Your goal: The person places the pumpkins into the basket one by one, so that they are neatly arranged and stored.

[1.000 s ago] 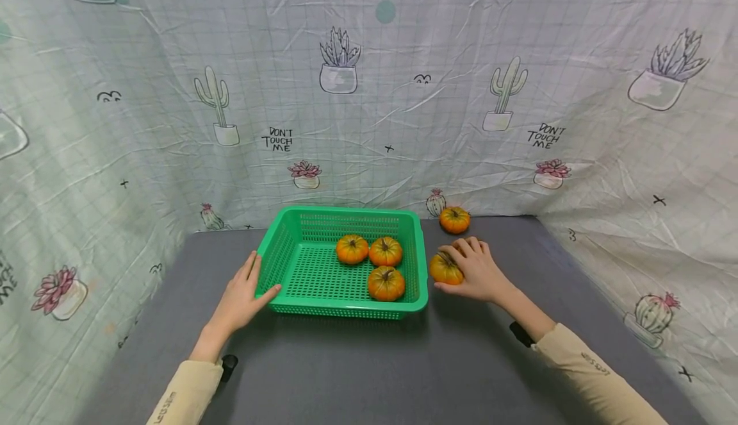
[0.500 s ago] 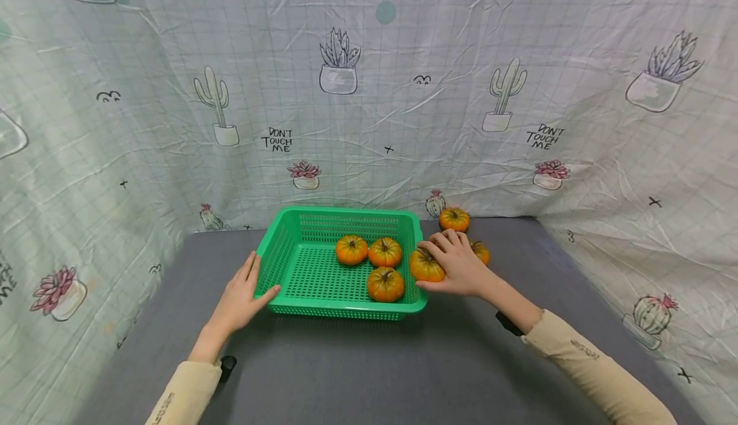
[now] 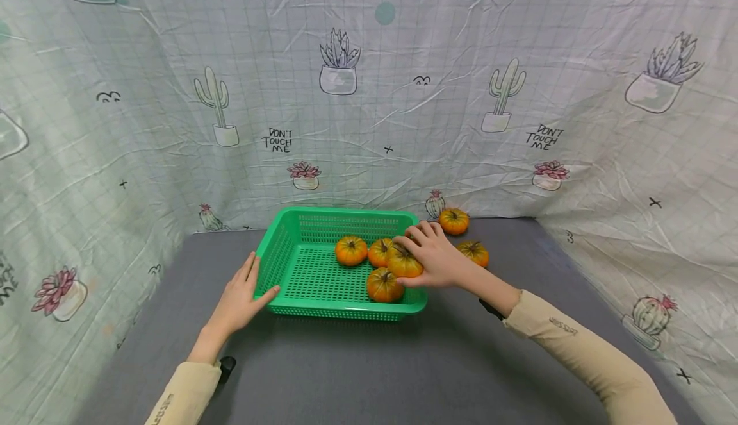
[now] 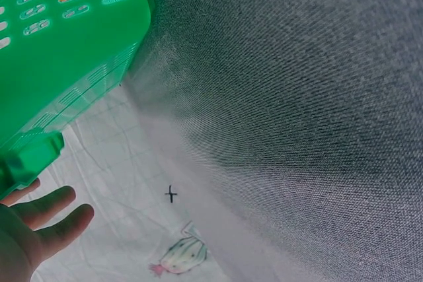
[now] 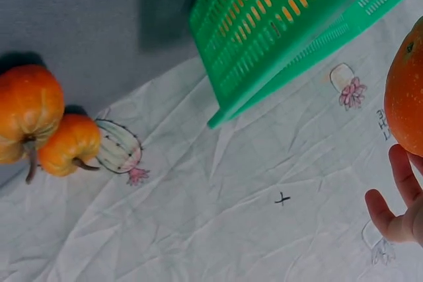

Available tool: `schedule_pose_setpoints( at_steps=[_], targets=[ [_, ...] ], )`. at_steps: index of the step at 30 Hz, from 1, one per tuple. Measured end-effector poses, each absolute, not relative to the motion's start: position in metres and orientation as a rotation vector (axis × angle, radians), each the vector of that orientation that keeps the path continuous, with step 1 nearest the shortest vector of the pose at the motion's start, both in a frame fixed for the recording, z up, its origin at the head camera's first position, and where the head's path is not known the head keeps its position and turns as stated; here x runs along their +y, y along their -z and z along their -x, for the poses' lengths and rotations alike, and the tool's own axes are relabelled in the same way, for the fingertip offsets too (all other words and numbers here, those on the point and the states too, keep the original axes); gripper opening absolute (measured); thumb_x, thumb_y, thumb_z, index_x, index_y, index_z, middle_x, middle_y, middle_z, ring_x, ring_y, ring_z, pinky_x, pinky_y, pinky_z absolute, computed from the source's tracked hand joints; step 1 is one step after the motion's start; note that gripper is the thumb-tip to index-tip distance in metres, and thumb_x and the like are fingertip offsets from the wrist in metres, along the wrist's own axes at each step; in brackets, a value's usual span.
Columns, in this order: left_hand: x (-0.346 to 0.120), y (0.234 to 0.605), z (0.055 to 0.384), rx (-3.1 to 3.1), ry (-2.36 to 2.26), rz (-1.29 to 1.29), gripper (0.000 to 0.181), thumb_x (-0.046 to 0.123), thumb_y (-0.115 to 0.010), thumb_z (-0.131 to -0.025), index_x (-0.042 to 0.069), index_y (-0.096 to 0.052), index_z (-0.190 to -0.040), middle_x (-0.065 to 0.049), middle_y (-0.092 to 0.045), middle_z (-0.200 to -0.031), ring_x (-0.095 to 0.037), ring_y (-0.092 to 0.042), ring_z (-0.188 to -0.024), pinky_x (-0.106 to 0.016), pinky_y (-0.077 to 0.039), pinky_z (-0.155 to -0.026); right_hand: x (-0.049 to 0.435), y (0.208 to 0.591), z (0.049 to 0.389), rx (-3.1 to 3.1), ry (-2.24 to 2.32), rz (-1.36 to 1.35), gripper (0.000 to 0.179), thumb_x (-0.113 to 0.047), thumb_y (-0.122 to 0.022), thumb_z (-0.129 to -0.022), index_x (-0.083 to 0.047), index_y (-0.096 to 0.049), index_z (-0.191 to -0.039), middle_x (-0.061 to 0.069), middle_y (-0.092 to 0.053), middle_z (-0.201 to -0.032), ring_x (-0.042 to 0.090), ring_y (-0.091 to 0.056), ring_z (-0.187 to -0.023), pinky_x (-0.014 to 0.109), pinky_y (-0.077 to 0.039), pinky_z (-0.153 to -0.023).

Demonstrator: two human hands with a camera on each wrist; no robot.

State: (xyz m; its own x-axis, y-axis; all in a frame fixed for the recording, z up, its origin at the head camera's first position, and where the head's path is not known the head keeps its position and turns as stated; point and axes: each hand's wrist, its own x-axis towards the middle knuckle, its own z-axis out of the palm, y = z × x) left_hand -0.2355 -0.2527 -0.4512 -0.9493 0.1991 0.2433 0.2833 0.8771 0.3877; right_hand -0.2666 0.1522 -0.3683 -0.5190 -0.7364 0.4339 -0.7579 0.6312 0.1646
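Observation:
My right hand [image 3: 435, 258] grips a small orange pumpkin [image 3: 403, 262] above the right side of a green plastic basket [image 3: 340, 310]. In the right wrist view the held pumpkin [image 5: 406, 97] shows at the right edge, with fingertips against it. Three more pumpkins sit in the basket: one towards the middle [image 3: 351, 250], one behind the held pumpkin [image 3: 378, 253] and partly hidden by it, and one nearer the front [image 3: 384, 286]. My left hand [image 3: 239, 293] rests on the basket's left rim with fingers straight, thumb over the front corner.
Two pumpkins lie on the grey table [image 3: 357, 367] right of the basket: one by the back edge [image 3: 453, 221], another [image 3: 474, 254] partly covered by the right hand. A printed cloth [image 3: 369, 117] hangs behind and along both sides.
My right hand has carried its pumpkin left from the table, over the basket's right rim, uncovering another pumpkin on the table. The left hand and the basket have stayed in place.

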Motion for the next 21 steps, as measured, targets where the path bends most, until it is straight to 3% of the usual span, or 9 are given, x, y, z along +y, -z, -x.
schedule_pose_setpoints(
  at_steps=[11, 21],
  targets=[
    [-0.252, 0.45, 0.236, -2.845, 0.622, 0.37, 0.085, 0.048, -0.049, -0.087, -0.006, -0.012, -0.141, -0.025, -0.008, -0.148, -0.048, -0.02, -0.129, -0.063, -0.022, -0.098, 0.126, 0.359, 0.282, -2.368, -0.056, -1.237, 0.063, -0.06, -0.06, -0.072, -0.018, -0.052, -0.118, 0.003, -0.047, -0.104, 0.022, -0.035, -0.092, 0.043, -0.029, -0.08],
    [-0.251, 0.45, 0.236, -2.855, 0.622, 0.356, 0.085, 0.048, -0.048, -0.087, -0.005, -0.012, -0.141, -0.025, -0.008, -0.148, -0.048, -0.019, -0.129, -0.064, -0.022, -0.097, 0.101, 0.352, 0.298, -2.396, 0.026, -1.24, 0.063, -0.063, -0.05, -0.077, -0.019, -0.049, -0.122, 0.002, -0.048, -0.105, 0.022, -0.036, -0.093, 0.043, -0.03, -0.081]
  ],
)
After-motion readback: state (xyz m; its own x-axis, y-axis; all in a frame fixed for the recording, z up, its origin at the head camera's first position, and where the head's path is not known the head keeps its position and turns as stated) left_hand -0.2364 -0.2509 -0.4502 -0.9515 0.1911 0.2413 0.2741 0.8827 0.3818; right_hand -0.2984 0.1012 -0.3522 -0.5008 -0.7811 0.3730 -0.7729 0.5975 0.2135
